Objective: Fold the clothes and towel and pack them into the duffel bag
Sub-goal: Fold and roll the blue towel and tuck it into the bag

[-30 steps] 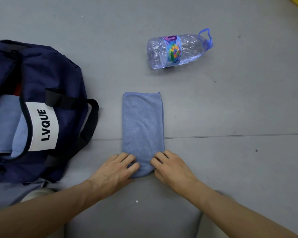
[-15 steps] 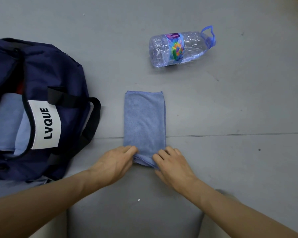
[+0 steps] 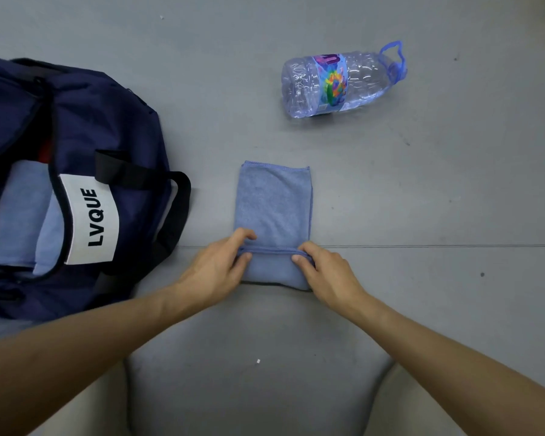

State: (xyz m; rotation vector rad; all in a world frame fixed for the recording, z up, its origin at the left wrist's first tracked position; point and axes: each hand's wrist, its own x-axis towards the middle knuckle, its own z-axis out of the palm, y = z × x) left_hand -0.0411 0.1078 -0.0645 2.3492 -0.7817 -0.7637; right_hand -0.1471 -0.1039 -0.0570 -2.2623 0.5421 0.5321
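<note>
At the far left a navy duffel bag (image 3: 107, 127) lies on the grey floor (image 3: 422, 199), its top open toward the person. A white label (image 3: 90, 218) reading "LVQUE" sits on the flap, and a black strap (image 3: 177, 209) loops off the bag's right side onto the floor. Inside the opening, to the left of the label, light blue folded cloth (image 3: 16, 212) is already packed, with a small patch of red (image 3: 46, 151) showing above it in the dark of the bag.

To the right of the bag, the left hand (image 3: 214, 265) comes in from the bottom left on a bare forearm. Its fingers and thumb are curled round the left end of a hemmed edge, pinching it.

That edge belongs to the blue towel (image 3: 274, 202), which lies on the floor as a narrow strip in the middle of the view, between the bag and the bottle and well apart from both. Its long side runs away from the person. The near end is doubled back onto the strip, so the hem crosses it from side to side, about level with a thin seam (image 3: 422, 246) in the floor.

The right hand (image 3: 324, 269) pinches the right end of the same hem, thumb on top, fingers curled over the towel's edge.

Farther right and farther away, a clear plastic bottle (image 3: 337, 84) with a colourful label and a blue carry handle lies on its side.
</note>
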